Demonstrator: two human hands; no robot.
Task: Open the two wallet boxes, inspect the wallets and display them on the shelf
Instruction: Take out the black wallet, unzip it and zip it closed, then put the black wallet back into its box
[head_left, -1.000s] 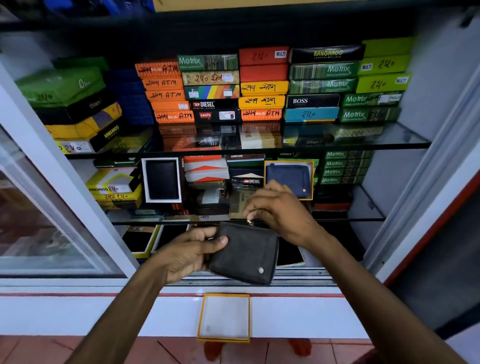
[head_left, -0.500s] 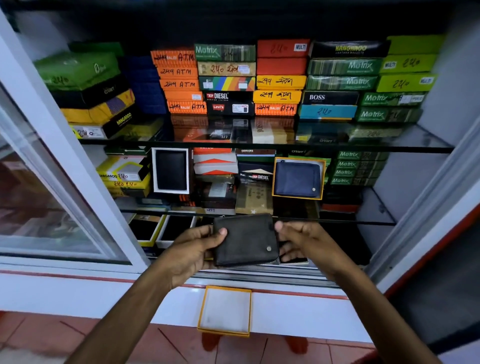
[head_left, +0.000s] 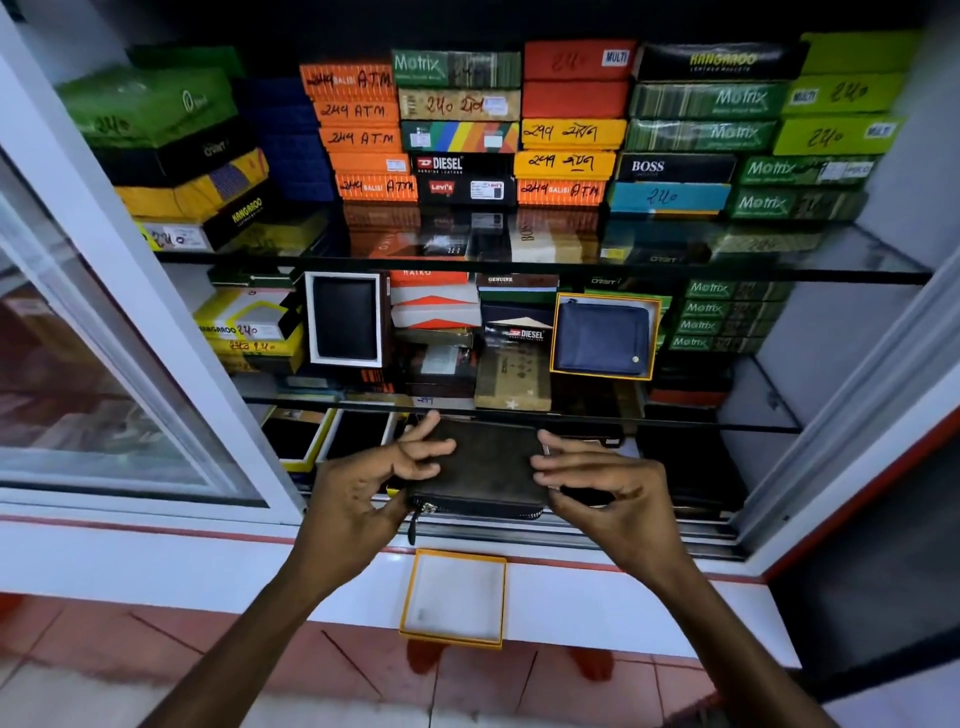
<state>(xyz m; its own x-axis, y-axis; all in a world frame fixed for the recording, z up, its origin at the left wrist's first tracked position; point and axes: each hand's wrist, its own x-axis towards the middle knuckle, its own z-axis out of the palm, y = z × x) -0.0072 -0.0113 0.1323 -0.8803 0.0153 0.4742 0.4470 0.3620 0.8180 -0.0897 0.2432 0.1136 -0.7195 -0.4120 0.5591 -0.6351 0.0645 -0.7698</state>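
Both hands, left hand (head_left: 358, 483) and right hand (head_left: 602, 483), held the black wallet (head_left: 483, 467) by loosely curled fingers at the cabinet's front edge; steadier pinching advisable.

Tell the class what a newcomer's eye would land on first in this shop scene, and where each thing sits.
First come the two hands, the left hand and right hand, holding a dark zip wallet flat before the lowest shelf. Behind them, bright stacked boxes fill the top shelf. A blue wallet stands displayed in a yellow-rimmed box on the middle shelf, and an empty yellow-rimmed box lies on the white ledge below.
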